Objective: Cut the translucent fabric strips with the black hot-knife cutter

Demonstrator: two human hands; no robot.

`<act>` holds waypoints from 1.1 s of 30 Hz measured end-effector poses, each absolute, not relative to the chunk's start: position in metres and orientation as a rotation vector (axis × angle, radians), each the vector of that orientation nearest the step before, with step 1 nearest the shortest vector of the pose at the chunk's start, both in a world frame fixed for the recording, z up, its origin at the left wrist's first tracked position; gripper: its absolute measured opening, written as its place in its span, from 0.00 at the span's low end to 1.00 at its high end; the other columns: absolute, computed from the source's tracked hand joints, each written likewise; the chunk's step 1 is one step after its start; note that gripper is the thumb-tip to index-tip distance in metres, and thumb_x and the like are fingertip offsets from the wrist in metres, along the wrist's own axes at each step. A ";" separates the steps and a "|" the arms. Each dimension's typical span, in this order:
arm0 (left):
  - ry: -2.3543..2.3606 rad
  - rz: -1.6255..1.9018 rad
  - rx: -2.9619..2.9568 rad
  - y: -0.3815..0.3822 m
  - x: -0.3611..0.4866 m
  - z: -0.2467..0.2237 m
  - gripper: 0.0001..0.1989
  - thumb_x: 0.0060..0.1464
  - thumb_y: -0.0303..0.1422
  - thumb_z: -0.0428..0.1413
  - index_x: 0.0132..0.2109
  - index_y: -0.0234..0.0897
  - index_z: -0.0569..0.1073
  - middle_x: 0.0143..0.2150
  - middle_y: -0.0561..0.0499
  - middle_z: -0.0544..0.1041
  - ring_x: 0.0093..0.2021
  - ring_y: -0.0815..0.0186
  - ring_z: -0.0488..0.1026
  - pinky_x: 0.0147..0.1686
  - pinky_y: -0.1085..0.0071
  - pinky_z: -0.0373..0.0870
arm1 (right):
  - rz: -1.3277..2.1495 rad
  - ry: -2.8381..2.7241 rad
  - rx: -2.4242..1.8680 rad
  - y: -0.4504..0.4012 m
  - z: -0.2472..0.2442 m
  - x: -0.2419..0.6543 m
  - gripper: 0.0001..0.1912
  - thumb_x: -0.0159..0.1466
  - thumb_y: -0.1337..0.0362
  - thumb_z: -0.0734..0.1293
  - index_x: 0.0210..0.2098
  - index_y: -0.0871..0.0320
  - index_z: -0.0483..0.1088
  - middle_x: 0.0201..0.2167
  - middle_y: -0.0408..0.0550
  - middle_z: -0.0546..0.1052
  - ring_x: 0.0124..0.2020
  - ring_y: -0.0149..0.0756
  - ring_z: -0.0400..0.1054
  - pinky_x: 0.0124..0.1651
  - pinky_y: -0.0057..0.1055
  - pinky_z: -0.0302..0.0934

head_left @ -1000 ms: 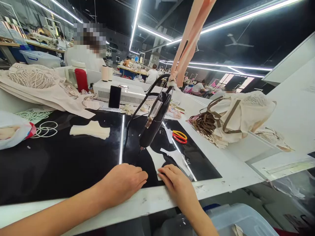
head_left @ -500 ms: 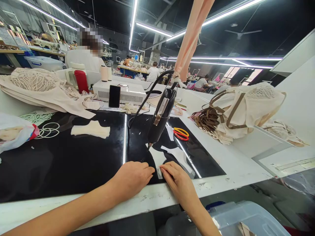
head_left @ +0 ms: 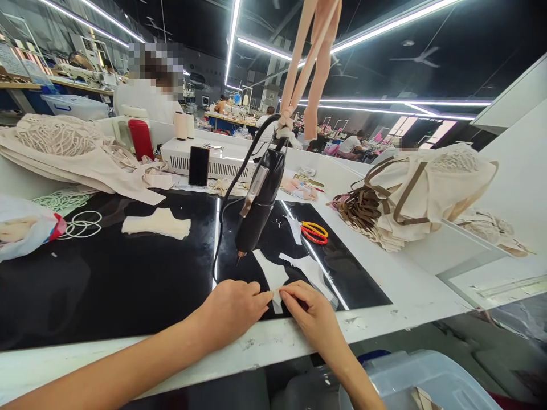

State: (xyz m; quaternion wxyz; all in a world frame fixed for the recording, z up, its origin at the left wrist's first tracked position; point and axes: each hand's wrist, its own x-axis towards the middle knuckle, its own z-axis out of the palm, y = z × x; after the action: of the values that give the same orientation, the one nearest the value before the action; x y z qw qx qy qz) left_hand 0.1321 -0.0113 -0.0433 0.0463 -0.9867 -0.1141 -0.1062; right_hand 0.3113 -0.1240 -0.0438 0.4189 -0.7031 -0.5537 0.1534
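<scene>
In the head view, the left hand (head_left: 233, 310) and right hand (head_left: 311, 313) meet at the near edge of the black mat (head_left: 128, 285) on the table (head_left: 405, 296), their fingers (head_left: 285, 291) pinched shut on a small white fabric piece (head_left: 277, 297) lying there. Just beyond, a black hanging tool (head_left: 257, 205) dangles tip-down above the mat, with yellow-and-red scissors (head_left: 313, 232) to its right.

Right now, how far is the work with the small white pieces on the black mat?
Done, it seems: white cut pieces lie on the black mat. In hand: left hand and right hand pinch a small white scrap under the hanging black tool. Left, perhaps: the cream fabric stack lies apart.
</scene>
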 end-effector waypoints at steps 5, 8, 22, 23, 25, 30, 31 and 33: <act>-0.369 -0.292 -3.055 -0.012 0.131 -0.037 0.11 0.69 0.33 0.53 0.54 0.41 0.75 0.33 0.52 0.76 0.28 0.63 0.76 0.22 0.67 0.56 | 0.410 -1.217 -1.737 -0.117 -0.031 0.316 0.16 0.65 0.50 0.67 0.33 0.54 0.79 0.31 0.49 0.80 0.31 0.40 0.73 0.32 0.33 0.66; -0.375 -0.324 -3.097 -0.011 0.132 -0.038 0.11 0.68 0.32 0.54 0.54 0.41 0.76 0.33 0.51 0.77 0.28 0.63 0.75 0.22 0.67 0.57 | 0.468 -1.134 -1.714 -0.108 -0.023 0.320 0.19 0.64 0.47 0.68 0.35 0.56 0.78 0.25 0.47 0.80 0.24 0.37 0.72 0.28 0.32 0.67; -0.486 -0.228 -3.158 -0.014 0.133 -0.033 0.14 0.70 0.35 0.51 0.58 0.44 0.75 0.38 0.51 0.79 0.34 0.62 0.79 0.28 0.68 0.64 | 0.148 -1.148 -1.397 -0.067 0.009 0.325 0.12 0.71 0.53 0.63 0.43 0.53 0.73 0.44 0.50 0.82 0.45 0.41 0.79 0.48 0.38 0.74; -0.494 -0.242 -3.169 -0.013 0.133 -0.033 0.14 0.70 0.35 0.51 0.58 0.45 0.75 0.38 0.51 0.79 0.34 0.62 0.79 0.28 0.68 0.65 | 0.096 -1.184 -1.381 -0.070 0.011 0.323 0.10 0.72 0.56 0.63 0.44 0.52 0.74 0.45 0.49 0.82 0.45 0.40 0.78 0.48 0.37 0.73; -0.500 -0.292 -3.199 -0.009 0.132 -0.036 0.14 0.70 0.35 0.50 0.57 0.46 0.76 0.39 0.51 0.79 0.35 0.61 0.79 0.30 0.67 0.68 | 0.007 -1.281 -1.355 -0.080 0.015 0.317 0.08 0.72 0.61 0.63 0.45 0.51 0.74 0.45 0.48 0.82 0.45 0.37 0.78 0.48 0.35 0.72; -0.599 -0.517 -3.462 0.010 0.117 -0.048 0.16 0.70 0.37 0.48 0.59 0.48 0.75 0.46 0.54 0.82 0.44 0.61 0.81 0.44 0.68 0.74 | -0.104 -1.633 -1.358 -0.116 0.025 0.288 0.12 0.71 0.68 0.61 0.47 0.52 0.75 0.46 0.46 0.84 0.48 0.32 0.79 0.54 0.28 0.71; -0.629 -0.555 -3.529 0.015 0.113 -0.052 0.17 0.71 0.40 0.47 0.57 0.48 0.76 0.49 0.55 0.82 0.47 0.61 0.81 0.47 0.67 0.74 | -0.107 -1.691 -1.378 -0.123 0.026 0.281 0.12 0.71 0.67 0.60 0.47 0.52 0.75 0.46 0.45 0.84 0.49 0.31 0.79 0.54 0.26 0.71; -0.780 -0.574 -3.603 0.021 0.109 -0.063 0.19 0.71 0.45 0.45 0.51 0.45 0.79 0.47 0.59 0.83 0.47 0.62 0.80 0.48 0.68 0.75 | -0.035 -1.867 -1.392 -0.133 0.029 0.268 0.13 0.72 0.67 0.59 0.46 0.58 0.75 0.48 0.51 0.84 0.52 0.32 0.78 0.59 0.25 0.68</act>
State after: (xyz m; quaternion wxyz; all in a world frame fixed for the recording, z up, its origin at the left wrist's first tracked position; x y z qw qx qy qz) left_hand 0.1094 0.0209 -0.0629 -0.2903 -0.9241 -0.2000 -0.1473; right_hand 0.2676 -0.1328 0.0290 0.3952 -0.5489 -0.7364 -0.0139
